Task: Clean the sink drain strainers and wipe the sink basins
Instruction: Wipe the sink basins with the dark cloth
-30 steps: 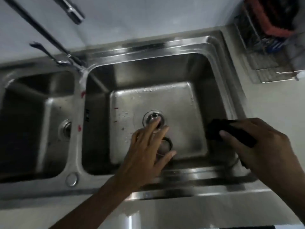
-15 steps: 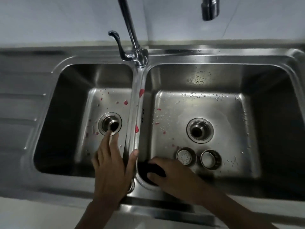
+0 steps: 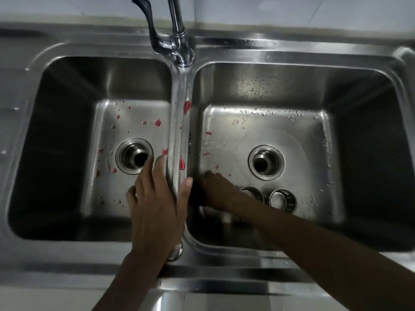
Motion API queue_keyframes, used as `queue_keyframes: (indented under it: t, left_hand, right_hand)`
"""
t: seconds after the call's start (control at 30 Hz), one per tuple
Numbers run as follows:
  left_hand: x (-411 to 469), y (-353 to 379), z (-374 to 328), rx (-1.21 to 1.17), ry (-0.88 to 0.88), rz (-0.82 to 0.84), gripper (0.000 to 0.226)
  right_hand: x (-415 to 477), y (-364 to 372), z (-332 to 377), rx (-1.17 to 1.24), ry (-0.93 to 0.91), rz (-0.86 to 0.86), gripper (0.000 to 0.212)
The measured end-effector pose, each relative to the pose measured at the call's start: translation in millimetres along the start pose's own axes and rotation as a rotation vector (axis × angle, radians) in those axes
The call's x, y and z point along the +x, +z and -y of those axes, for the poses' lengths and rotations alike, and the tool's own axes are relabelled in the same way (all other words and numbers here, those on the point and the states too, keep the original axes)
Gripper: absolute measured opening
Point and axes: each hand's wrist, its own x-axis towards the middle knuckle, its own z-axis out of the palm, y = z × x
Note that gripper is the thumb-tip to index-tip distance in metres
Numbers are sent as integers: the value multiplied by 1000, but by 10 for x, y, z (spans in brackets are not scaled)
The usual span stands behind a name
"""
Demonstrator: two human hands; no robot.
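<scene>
Double stainless sink: left basin [image 3: 67,153] and right basin [image 3: 363,153], split by a narrow polished divider [image 3: 178,131] beneath the faucet [image 3: 177,30]. Two drain strainers out of their seats, resting on the right basin floor near the front: one [image 3: 282,199] in plain view, the other [image 3: 251,192] partly hidden behind the right hand [image 3: 219,190]. Both drain openings [image 3: 134,156] [image 3: 266,162] uncovered. Left hand [image 3: 155,198] unclenched, fingers spread, draped over the divider, grasping nothing. Right hand pressing a dark pad or sponge [image 3: 196,194] against the right basin's inner wall; grip closed around it, exact finger placement not discernible. Strainers judged light, rigid, perforated metal cups, wet and probably slippery; best pinched at the rim. Red flecks [image 3: 157,122] and water beads on smooth brushed steel.
</scene>
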Motion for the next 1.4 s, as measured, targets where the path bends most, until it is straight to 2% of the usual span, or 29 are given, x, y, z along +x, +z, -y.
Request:
queue_keyframes:
  t: [0.23, 0.3, 0.37, 0.5, 0.63, 0.8, 0.93, 1.07, 1.17, 1.4]
  left_hand:
    - [30, 29, -28, -3, -7, 35, 93]
    - [46, 28, -28, 8, -3, 46, 95]
    - [50, 23, -27, 14, 1, 63, 95]
    - [50, -3, -45, 4, -14, 85, 97]
    - [55, -4, -56, -5, -25, 84, 93]
    - [87, 1, -32, -33, -43, 104, 95]
    - [92, 15, -20, -50, -53, 92, 92]
    - [74, 50, 12, -66, -56, 46, 85]
    - [80, 70, 49, -60, -74, 58, 84]
    - [81, 54, 1, -88, -28, 30, 80]
  right_hand:
    - [655, -500, -436, -132, 123, -425, 49]
    - [718, -543, -489, -173, 158, -390, 53]
    - [610, -396, -462, -135, 190, -245, 63]
    - [220, 82, -291, -97, 115, -75, 73]
    - [317, 109, -337, -154, 106, -216, 79]
    - [693, -176, -640, -213, 52, -386, 68]
    - [874, -516, -1011, -287, 34, -440, 64]
    - [685, -654, -1479, -396, 6, -443, 64]
    - [342, -651, -1894, -372, 104, -435, 64]
    - [-663, -520, -2755, -307, 526, -365, 68]
